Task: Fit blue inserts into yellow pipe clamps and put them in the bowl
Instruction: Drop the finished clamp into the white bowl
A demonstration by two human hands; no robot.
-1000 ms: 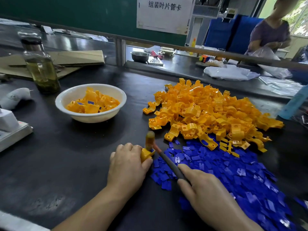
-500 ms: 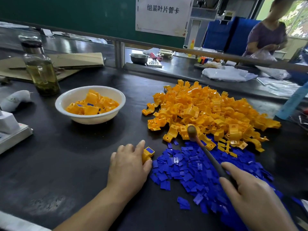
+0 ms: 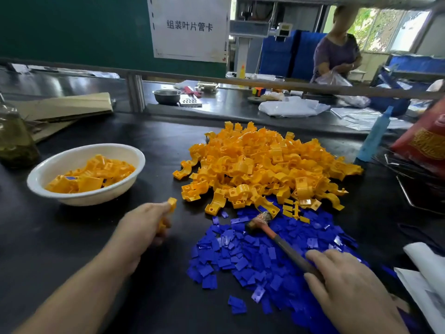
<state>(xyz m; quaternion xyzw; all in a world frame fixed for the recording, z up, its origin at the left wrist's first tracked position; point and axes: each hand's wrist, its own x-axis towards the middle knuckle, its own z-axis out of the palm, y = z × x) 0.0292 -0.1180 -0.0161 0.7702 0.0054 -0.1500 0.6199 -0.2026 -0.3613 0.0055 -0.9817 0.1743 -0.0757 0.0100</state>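
Left fingers: the left hand [image 3: 144,227] is curled shut around one yellow clamp [image 3: 171,204], whose top pokes out past the fingertips; whether its blue insert is seated cannot be told, as the hand is blurred.
Clamp and bowl: the white bowl [image 3: 134,153] lies up and to the left of those fingers, near but apart, with dark table [image 3: 60,237] between. It already holds a shallow heap of yellow clamps, one showing blue.
Key relation: the bowl is the left hand's business. It sits on that side, and the right hand is well apart from it across both piles. The held clamp stands roughly upright in the grip, long axis pointing away from the wrist.
Left arm pose: forearm runs in from the lower left, wrist straight, knuckles up, hand just off the table.
Likely step: carrying the clamp to the bowl, judging by the grip and the bowl's nearness.
Loose stock: the yellow clamp pile [image 3: 265,165] lies beyond and right of the left fingers; the blue inserts [image 3: 252,256] spread between the two hands.
Right fingers: the right hand [image 3: 346,285] is wrapped over the handle of a small hammer [image 3: 279,239], gripping it low.
Hammer: its head rests on the blue inserts, pointing up-left from the fingers toward the yellow pile.
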